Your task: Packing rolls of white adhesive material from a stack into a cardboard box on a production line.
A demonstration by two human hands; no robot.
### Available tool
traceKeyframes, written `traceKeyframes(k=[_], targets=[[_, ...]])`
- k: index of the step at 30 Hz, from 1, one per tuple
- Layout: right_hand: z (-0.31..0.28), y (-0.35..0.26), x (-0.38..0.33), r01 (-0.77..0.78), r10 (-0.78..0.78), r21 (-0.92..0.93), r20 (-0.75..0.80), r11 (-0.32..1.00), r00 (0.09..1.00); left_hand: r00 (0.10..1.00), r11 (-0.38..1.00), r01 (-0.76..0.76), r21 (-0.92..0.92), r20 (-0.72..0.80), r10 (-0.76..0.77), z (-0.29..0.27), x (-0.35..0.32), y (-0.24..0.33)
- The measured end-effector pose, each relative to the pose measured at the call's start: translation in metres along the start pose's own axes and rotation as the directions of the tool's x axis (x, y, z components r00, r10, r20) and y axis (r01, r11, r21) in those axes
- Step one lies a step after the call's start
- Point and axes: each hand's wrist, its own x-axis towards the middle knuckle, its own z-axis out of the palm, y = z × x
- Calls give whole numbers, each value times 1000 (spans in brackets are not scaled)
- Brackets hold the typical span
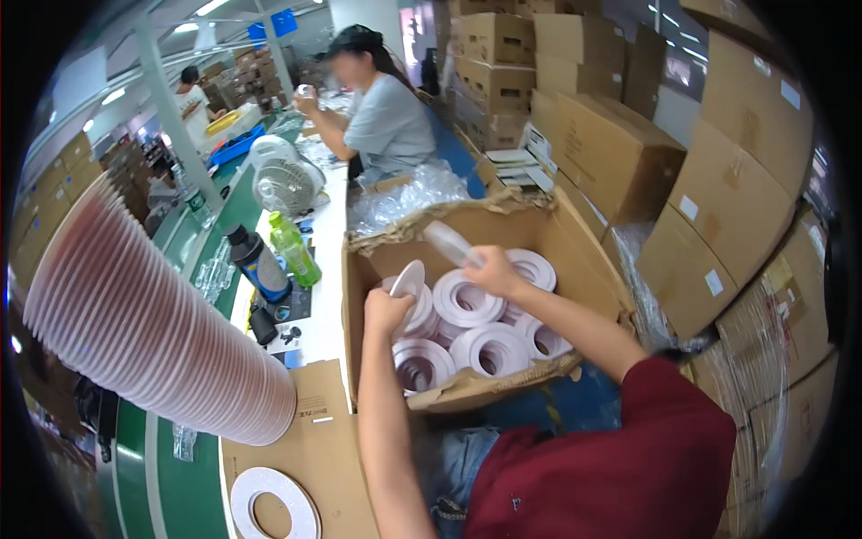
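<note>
My left hand (386, 312) grips a thin white ring (410, 279), tilted nearly edge-on, at the left side of an open cardboard box (579, 251). My right hand (493, 269) holds another flat white piece (446, 241), blurred by motion, probably a similar ring. Below both hands, several stacks of white flat rings (467, 305) lie inside the box. A tall, leaning stack of pinkish-white discs or rings (166, 328) rises on the left. Near the lower edge, a single white ring (306, 512) lies flat on a cardboard sheet (328, 449).
A green bottle (292, 251), a dark bottle (258, 263) and a white fan (283, 180) stand along the bench. Clear plastic bags (413, 199) lie beyond the box. A co-worker (386, 117) sits farther up the bench. Large cartons (727, 180) are piled on the right.
</note>
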Motion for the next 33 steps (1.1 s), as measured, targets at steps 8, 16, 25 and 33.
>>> traceKeyframes(k=[8, 16, 25, 33], targets=[[6, 7, 11, 61, -61, 46, -3, 997, 998, 996, 989, -37, 141, -81, 49, -1, 1, -6], [-13, 18, 24, 35, -23, 49, -226, 998, 974, 984, 992, -78, 99, -150, 92, -1, -11, 18], [0, 13, 7, -110, 129, 80, -287, 991, 949, 983, 996, -92, 21, -160, 94, 3, -6, 9], [-5, 44, -8, -304, 297, 126, 72, 944, 952, 853, 983, -167, 76, -490, 183, 6, -16, 36]])
